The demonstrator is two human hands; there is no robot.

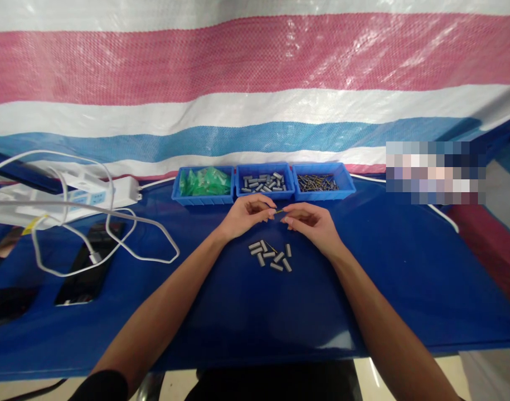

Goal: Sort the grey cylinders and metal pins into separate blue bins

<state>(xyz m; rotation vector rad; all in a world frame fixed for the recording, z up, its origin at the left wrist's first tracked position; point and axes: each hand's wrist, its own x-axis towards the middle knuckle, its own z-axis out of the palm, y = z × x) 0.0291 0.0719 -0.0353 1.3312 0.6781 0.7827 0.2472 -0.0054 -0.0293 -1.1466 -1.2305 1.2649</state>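
My left hand is closed in a pinch, thumb against fingers, in front of the middle bin. What sits in that pinch is too small to make out. Facing it, my right hand pinches a thin yellowish screw, whose other end reaches my left fingertips. Just below both hands, a loose group of short grey metal sleeves lies on the blue table, with a thin screw among them.
Three blue bins stand in a row behind my hands: green plastic bags, grey metal sleeves and many long screws. Leftward are a white power strip, looped white cables and a black phone. A striped sheet hangs behind.
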